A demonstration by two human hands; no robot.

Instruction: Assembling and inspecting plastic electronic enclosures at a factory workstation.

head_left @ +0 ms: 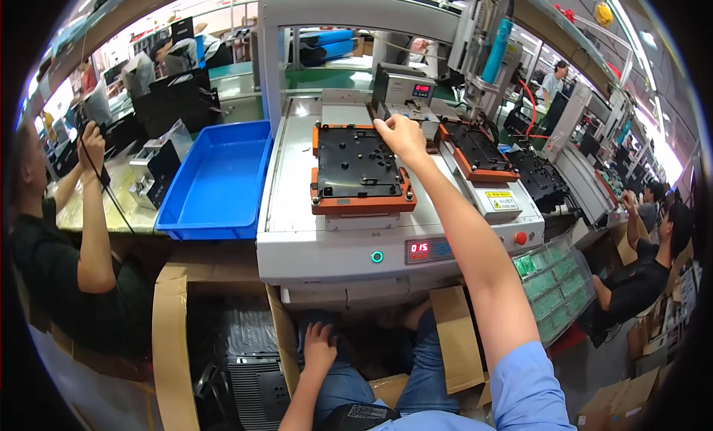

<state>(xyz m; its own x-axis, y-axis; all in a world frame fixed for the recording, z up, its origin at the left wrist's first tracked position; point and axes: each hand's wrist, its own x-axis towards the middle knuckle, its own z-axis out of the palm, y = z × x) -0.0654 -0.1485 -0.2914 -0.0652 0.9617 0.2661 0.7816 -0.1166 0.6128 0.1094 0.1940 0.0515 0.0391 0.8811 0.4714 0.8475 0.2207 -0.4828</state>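
The blue tray [215, 178] and left orange fixture [371, 206] flank a passable gap.

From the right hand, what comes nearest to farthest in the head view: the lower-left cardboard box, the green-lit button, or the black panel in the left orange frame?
From the right hand:
1. Black panel: right beside it, to its left.
2. Green-lit button: on the machine's front.
3. Cardboard box: low and left.

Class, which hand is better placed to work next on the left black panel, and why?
Probably the right hand: it is at the far-right corner of the black panel, while the left hand rests on the left leg, farther off.
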